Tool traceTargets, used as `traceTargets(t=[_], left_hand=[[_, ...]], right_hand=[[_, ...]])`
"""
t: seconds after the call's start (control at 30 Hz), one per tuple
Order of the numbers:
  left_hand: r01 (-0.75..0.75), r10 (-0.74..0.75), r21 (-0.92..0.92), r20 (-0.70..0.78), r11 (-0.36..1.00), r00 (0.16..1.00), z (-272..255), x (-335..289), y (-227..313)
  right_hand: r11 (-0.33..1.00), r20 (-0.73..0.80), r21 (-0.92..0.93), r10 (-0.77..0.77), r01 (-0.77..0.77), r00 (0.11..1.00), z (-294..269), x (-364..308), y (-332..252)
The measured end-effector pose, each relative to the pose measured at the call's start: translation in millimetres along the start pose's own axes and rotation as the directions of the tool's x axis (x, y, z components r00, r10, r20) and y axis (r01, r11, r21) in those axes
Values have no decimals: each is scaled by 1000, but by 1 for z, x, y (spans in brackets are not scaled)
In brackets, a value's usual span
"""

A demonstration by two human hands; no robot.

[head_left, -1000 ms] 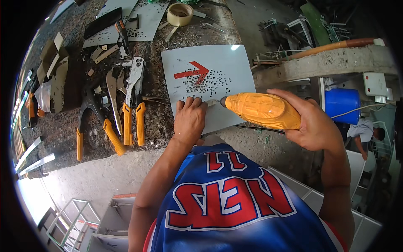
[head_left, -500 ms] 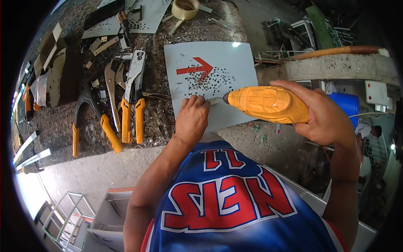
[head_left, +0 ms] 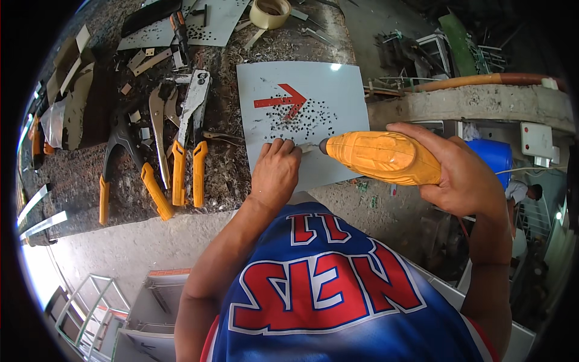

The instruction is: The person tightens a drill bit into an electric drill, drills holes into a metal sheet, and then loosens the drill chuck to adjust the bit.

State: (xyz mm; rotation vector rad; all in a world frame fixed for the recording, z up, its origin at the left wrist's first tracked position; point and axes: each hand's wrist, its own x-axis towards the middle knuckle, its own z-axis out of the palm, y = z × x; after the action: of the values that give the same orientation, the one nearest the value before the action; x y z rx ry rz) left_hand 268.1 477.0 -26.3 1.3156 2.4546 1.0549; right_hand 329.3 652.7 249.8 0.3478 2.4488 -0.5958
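Observation:
A yellow power drill (head_left: 380,158) lies on its side in my right hand (head_left: 463,172), the fingers wrapped round its grip. Its dark chuck points left, close to a small pale strip (head_left: 309,147). My left hand (head_left: 276,169) is closed with bent fingers and pinches that strip, which is mostly hidden under the fingertips. Both work over a light grey sheet (head_left: 325,78) at the bench edge. A red arrow (head_left: 280,99) marks the sheet, and several tiny dark bits (head_left: 310,120) are scattered below it.
Left of the sheet lie yellow-handled snips (head_left: 190,114), locking pliers (head_left: 158,136) and a black tool with yellow handles (head_left: 123,139). A tape roll (head_left: 270,12) sits at the back. A concrete ledge (head_left: 476,102) and blue container (head_left: 490,158) stand right; a person (head_left: 523,190) is farther off.
The drill and my right hand have shifted slightly left and down. My left hand stays in place on the pale strip. The whole view has moved a little.

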Motion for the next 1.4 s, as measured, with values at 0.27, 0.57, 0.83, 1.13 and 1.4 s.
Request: traceTargets(t=[0.27, 0.57, 0.83, 1.13, 1.4], left_hand=[[-6, 6, -16, 3, 1000, 1000, -2, 2, 2], [-8, 8, -38, 17, 999, 1000, -3, 1, 0], [-7, 8, -34, 30, 999, 1000, -3, 3, -1], [-23, 23, -29, 15, 999, 1000, -1, 3, -1], [-58, 58, 1, -4, 998, 998, 1, 3, -1]], right_hand=[[999, -19, 34, 18, -18, 1000, 2, -3, -1], [1000, -30, -2, 17, -17, 999, 9, 2, -3], [997, -52, -79, -5, 1, 999, 18, -2, -15], [979, 10, -155, 133, -130, 991, 6, 6, -27], [977, 66, -198, 89, -75, 994, 1, 7, -23]])
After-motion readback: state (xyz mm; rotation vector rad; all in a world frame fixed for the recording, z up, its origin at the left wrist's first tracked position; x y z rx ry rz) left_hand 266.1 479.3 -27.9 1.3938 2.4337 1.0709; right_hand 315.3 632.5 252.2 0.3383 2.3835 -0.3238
